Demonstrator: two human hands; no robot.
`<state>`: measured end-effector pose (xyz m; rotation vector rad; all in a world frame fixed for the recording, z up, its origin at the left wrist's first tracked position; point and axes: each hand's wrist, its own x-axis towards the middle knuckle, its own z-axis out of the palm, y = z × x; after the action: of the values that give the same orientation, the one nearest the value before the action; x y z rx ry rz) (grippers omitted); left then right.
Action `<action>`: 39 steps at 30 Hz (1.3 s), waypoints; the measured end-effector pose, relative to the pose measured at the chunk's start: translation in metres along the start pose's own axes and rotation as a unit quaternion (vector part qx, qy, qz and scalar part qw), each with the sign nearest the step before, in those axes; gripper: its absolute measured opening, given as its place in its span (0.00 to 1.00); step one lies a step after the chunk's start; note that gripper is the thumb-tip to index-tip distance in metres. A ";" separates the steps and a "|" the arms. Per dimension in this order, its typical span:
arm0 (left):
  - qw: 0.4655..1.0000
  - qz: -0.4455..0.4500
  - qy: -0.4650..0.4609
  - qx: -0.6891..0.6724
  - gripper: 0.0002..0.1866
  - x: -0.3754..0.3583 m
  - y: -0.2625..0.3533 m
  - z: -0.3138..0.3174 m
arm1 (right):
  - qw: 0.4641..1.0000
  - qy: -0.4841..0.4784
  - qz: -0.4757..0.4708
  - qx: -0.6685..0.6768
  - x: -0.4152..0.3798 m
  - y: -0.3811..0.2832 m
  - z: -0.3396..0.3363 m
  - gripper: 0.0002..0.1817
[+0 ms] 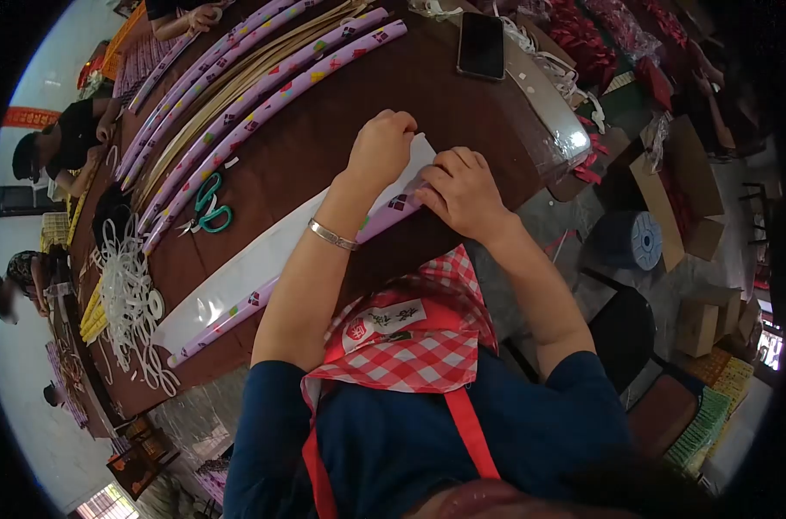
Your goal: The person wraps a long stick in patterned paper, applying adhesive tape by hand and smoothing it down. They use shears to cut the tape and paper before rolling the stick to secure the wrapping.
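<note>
A long sheet of wrapping paper [237,268] lies diagonally on the brown table, glossy white face up, its near edge rolled over into a purple printed strip. My left hand [382,149], a silver bracelet on its wrist, is closed at the far edge near the sheet's upper right end; what its fingers hold is hidden. My right hand [464,190] grips the purple rolled edge at that same end, fingers bent over it. Teal-handled scissors [208,208] lie partly open on the table, beyond the sheet.
Purple printed rolls [272,112] and thin tan strips [246,82] lie along the far side. A phone [481,46] rests near clear plastic film [548,121]. Tangled white cord [125,285] sits at left. Other people [73,138] work at left. A blue roll [626,240] and cardboard boxes [683,186] stand right.
</note>
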<state>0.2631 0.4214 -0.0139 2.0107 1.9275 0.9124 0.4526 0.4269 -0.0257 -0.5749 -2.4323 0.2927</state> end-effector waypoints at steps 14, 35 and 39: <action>0.999 -0.034 0.010 0.036 0.04 0.001 0.009 0.010 | 1.000 -0.002 -0.003 -0.012 0.002 0.000 0.000 0.13; 1.000 0.016 -0.018 0.020 0.04 0.003 -0.009 0.009 | 1.000 0.005 0.003 -0.014 0.002 -0.002 0.000 0.14; 1.000 0.002 -0.009 -0.001 0.05 0.004 -0.006 0.006 | 1.000 0.012 0.000 -0.018 0.002 -0.002 0.001 0.14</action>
<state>0.2613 0.4276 -0.0202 2.0147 1.9136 0.8940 0.4501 0.4264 -0.0245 -0.5911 -2.4190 0.2417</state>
